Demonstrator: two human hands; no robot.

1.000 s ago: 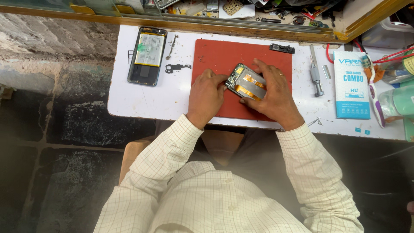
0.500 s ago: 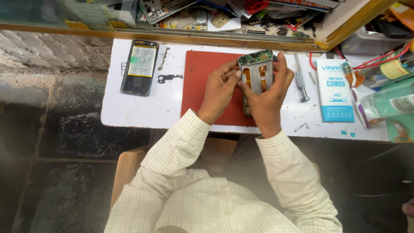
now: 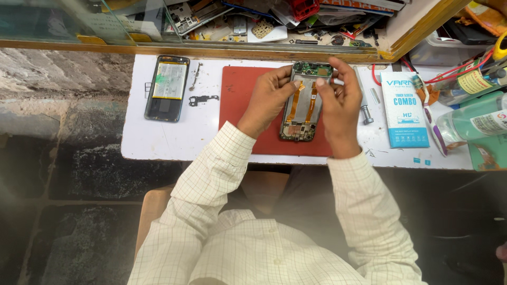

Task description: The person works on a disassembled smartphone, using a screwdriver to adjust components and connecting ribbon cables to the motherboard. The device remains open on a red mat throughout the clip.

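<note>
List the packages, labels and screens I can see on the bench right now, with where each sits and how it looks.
Flat box: right of the red mat, rectangular, white and light blue.
Clear bottle: far right, lying on its side, white label.
Green-labelled container: right edge, above the bottle.
Opened phone: left on the white table, dark frame, pale battery showing.
No lit screen visible.

Your left hand (image 3: 268, 100) curled, fingers bent inward, your right hand (image 3: 338, 103) raised alongside, thumb extended, both forearms reaching forward
</note>
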